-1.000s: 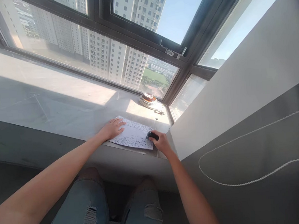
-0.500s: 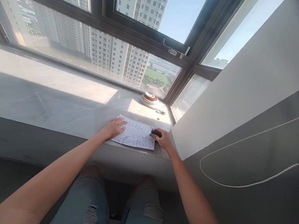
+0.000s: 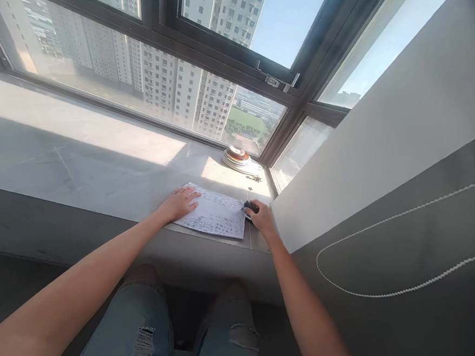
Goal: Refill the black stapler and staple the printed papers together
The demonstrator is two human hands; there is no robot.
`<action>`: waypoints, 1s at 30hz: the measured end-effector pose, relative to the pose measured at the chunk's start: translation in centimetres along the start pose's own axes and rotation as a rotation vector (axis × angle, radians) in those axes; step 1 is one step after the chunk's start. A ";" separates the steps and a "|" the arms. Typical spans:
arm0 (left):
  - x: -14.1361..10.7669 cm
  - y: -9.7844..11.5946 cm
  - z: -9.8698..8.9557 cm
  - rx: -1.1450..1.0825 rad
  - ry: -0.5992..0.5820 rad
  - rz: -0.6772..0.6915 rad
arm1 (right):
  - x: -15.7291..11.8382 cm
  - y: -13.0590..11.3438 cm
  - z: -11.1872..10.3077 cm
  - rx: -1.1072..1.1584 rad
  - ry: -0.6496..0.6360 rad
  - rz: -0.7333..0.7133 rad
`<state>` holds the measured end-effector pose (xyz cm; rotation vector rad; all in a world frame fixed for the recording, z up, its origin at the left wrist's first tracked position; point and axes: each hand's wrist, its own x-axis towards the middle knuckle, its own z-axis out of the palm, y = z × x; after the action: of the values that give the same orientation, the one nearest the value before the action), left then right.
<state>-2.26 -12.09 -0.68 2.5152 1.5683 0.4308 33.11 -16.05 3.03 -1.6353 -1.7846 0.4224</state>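
Sheets of white paper (image 3: pixel 213 212) with dark handwriting lie on the window ledge, slightly aslant. My left hand (image 3: pixel 179 203) rests flat on their left end, fingers spread. At the right edge of the paper, my right hand (image 3: pixel 263 218) is closed around a small black stapler (image 3: pixel 251 206) with a silvery lower part. Its front end is at or just beside the paper's edge; whether it touches the sheets I cannot tell. My fingers hide much of its body.
A round coiled stack (image 3: pixel 237 159) with an orange-brown top stands in the window corner. Small dark bits (image 3: pixel 254 179) lie near it. The grey ledge (image 3: pixel 99 171) runs left along the window. On the right, a white wall (image 3: pixel 365 142) closes in, with a beaded cord (image 3: pixel 380 296) hanging there.
My right hand has shifted slightly to the right with the stapler, drawing it back from over the paper's edge. My left hand stays in place on the paper.
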 end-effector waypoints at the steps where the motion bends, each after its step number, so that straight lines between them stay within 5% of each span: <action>1: 0.0 0.0 0.0 0.001 0.002 0.002 | 0.0 0.1 0.0 -0.006 0.009 -0.001; 14: 0.2 -0.5 0.5 0.001 0.006 0.000 | 0.1 0.1 -0.2 0.018 -0.101 -0.108; 23: 0.2 -0.5 0.5 0.000 0.006 0.010 | 0.3 -0.1 0.9 -0.098 0.021 0.053; 30: 0.1 -0.6 0.5 -0.005 -0.015 0.008 | 0.6 0.8 0.0 -0.023 -0.096 -0.073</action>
<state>-2.55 -11.71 -1.27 2.5157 1.5509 0.4154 33.72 -15.38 2.63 -1.5841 -1.9205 0.4553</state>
